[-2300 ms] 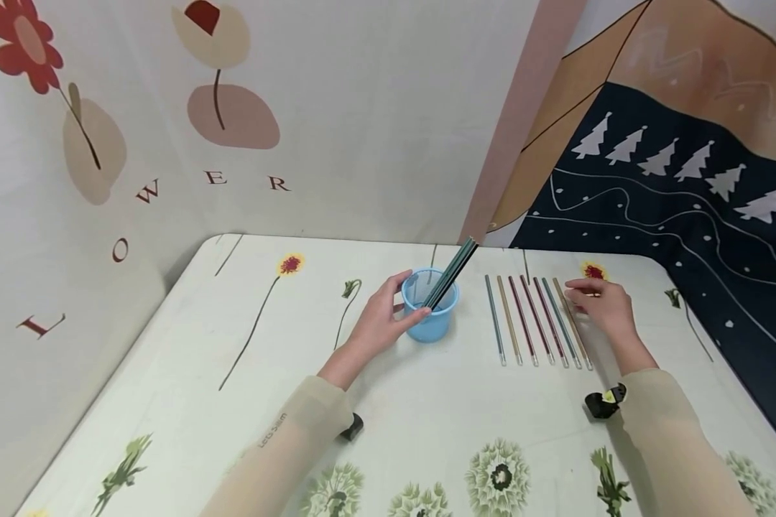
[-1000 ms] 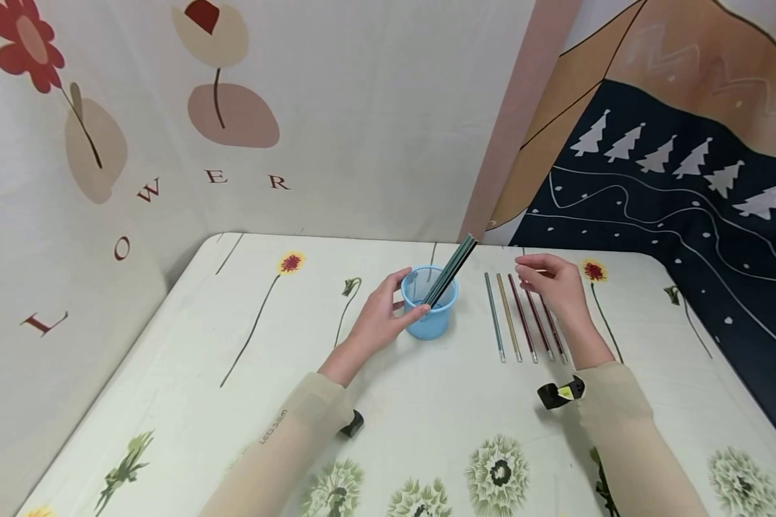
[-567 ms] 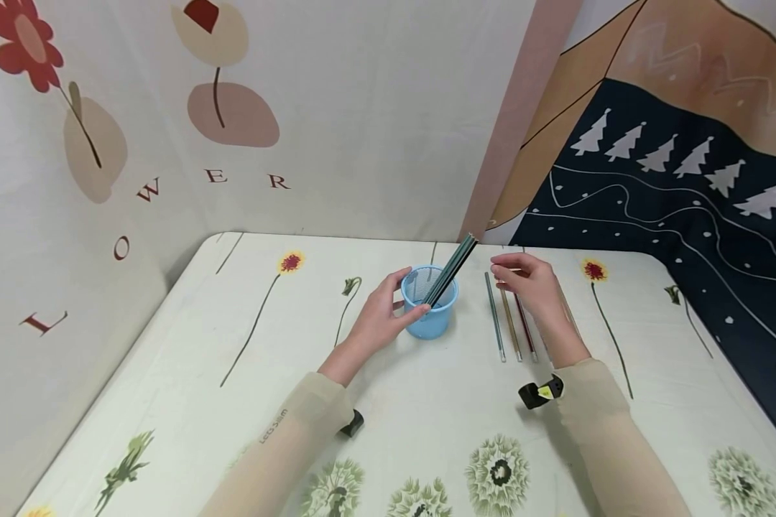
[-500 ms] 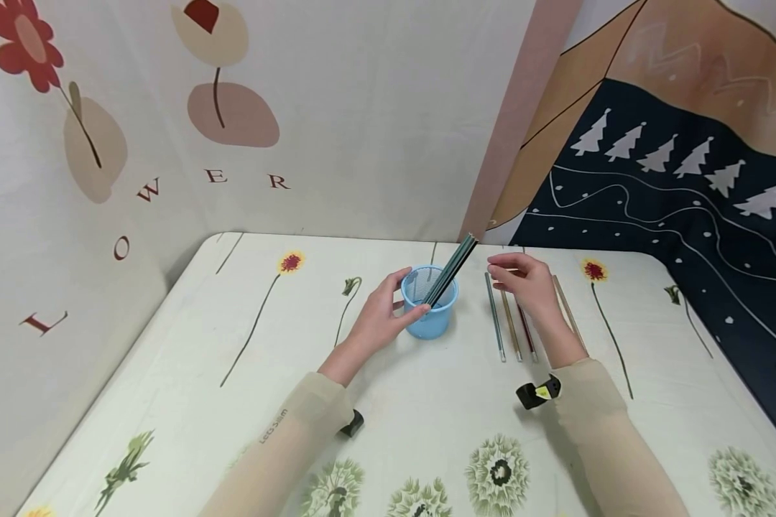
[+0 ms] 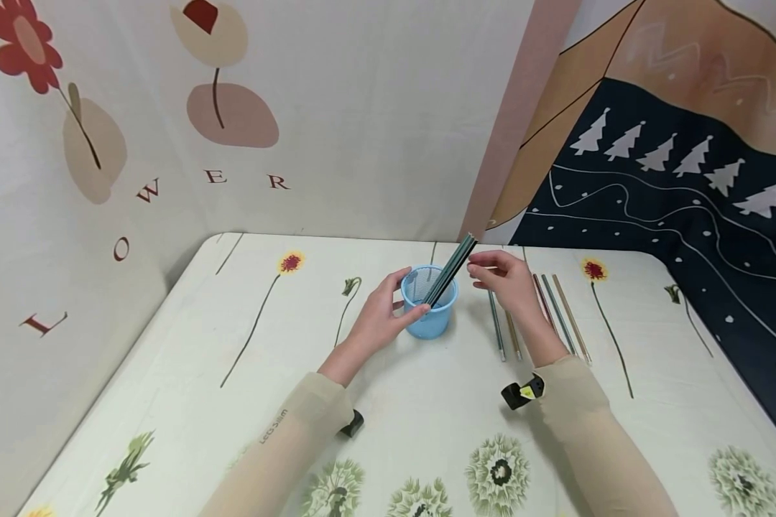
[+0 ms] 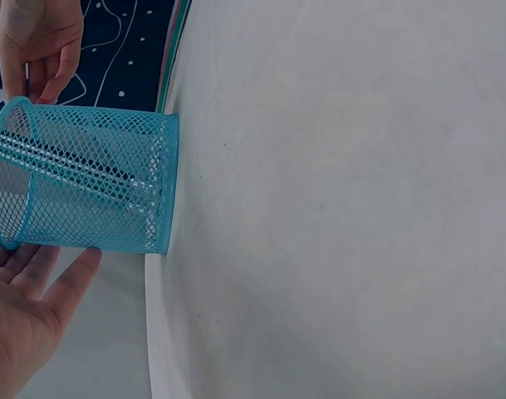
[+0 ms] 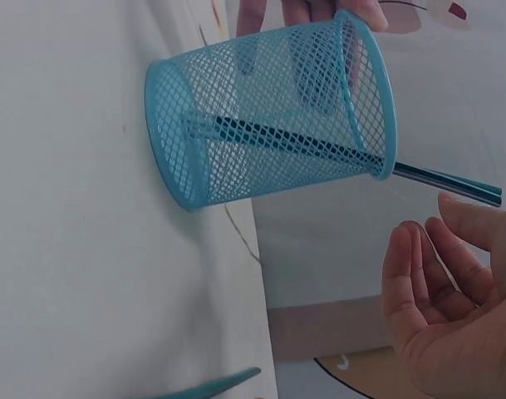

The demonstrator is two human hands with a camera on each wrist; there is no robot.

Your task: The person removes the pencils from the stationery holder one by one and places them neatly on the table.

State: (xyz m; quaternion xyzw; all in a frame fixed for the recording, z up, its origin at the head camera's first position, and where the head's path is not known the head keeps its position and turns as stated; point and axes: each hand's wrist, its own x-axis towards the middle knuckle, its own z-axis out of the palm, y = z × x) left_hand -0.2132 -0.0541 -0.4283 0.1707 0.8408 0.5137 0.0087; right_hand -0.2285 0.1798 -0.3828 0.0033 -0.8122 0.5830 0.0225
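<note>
My left hand (image 5: 383, 316) grips a light blue mesh pen cup (image 5: 430, 327) at its side, thumb at the near rim and fingers behind. Several dark green and black pencils (image 5: 451, 271) lean to the right inside the cup, their ends above the rim. My right hand (image 5: 507, 282) is just right of those ends, fingers loosely bent and holding nothing. In the right wrist view the right thumb (image 7: 473, 220) is close below the pencil tips, with a small gap. Below the right hand lies a row of pencils, including a teal pencil (image 5: 496, 327) and a gold pencil (image 5: 573, 319); the hand hides part of the row.
The table has a white flower-print cloth (image 5: 427, 402). Behind it hangs a pale printed curtain (image 5: 362, 143), and at right a dark cloth with white trees (image 5: 659, 194). Black wrist cameras (image 5: 522, 392) sit at both cuffs.
My right hand has moved left over the row of pencils, from its right end to beside the cup. The left hand, the cup and the pencils have stayed in place.
</note>
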